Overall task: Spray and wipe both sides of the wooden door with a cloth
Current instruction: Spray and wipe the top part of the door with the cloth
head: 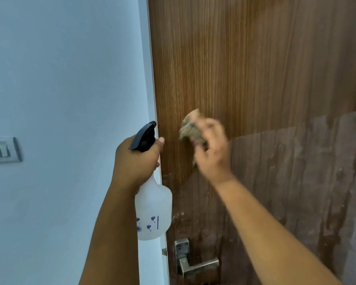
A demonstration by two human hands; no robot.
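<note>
A: At the left edge of the wooden door (245,68), head view, we log the left hand (136,159) gripping the neck of a translucent white spray bottle (153,210). Fingers wrapped round it just under the black trigger head (144,135), thumb tip showing on the door side. Bottle hangs upright in front of the white door frame (155,95), blue markings on its lower body.

B: Agreed. Right hand (211,147): blurred, clutching a bunched tan cloth (190,127), which sticks out above and to the left of the fingers. We record the cloth against the door face, just right of the bottle's trigger head. Whether it presses flat on the wood, we cannot tell from the blur.

A: Door surface: brown vertical grain above; the lower part looks duller and streaked, with pale specks and run marks. A faint curved boundary separates the two zones at about hand height.

B: Noted. Below the hands, a metal lever handle (197,265) on a square plate, lever pointing right, near the bottom of the view.

A: Left of the frame, a pale blue wall (60,89) carrying a grey switch plate (3,150) at the picture's edge.
</note>
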